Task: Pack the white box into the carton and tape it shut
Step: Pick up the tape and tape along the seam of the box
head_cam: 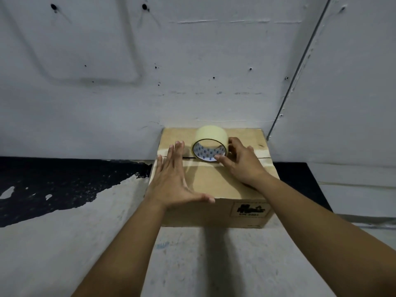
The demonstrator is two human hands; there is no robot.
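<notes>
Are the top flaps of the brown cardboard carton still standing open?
No, the carton's flaps lie flat, with the left hand pressing on them.

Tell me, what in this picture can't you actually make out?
Head view only:
- Inside of the carton: closed flaps hide whether the white box is in there.
- Seam under the left hand and tape roll: covered, so how far it is taped is unclear.
- Black label on the carton's front: print too blurred to read.
- Right hand palm: hidden.
</notes>
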